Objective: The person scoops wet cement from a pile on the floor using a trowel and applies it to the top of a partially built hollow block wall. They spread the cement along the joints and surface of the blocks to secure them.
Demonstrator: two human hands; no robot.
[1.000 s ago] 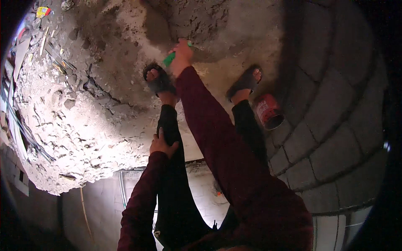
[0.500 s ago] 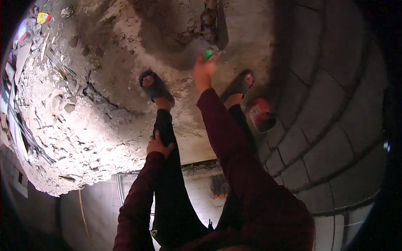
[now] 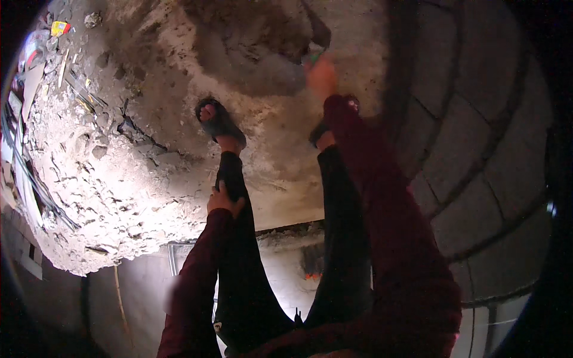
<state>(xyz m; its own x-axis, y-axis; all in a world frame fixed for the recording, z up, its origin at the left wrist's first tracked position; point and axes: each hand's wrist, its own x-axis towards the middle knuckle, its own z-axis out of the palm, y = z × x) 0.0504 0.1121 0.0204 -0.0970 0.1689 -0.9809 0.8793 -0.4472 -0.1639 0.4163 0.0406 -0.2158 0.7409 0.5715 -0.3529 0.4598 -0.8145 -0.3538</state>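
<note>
My right hand [image 3: 322, 79] is closed round a small green-handled tool [image 3: 311, 58], blurred by motion. It is just beyond my right foot, close to the floor at the edge of a dark, damp-looking patch [image 3: 262, 65]. The tool's working end is too blurred to make out. My left hand [image 3: 223, 200] rests on my left leg [image 3: 236, 191], fingers apart and holding nothing. Both my feet, in dark open-toed sandals [image 3: 219, 123], stand on the rough floor [image 3: 274, 173].
Grey block wall [image 3: 477, 125] rises on the right. Bright, lumpy rubble [image 3: 119, 197] covers the left side, with cables [image 3: 42, 200], scraps and a yellow-red packet [image 3: 60, 28] at the far left. Dark objects with orange ends [image 3: 313, 268] show between my legs.
My right hand with the green-handled tool has moved right and farther away. My right forearm now covers the red bucket seen earlier. My left hand stays on my leg.
</note>
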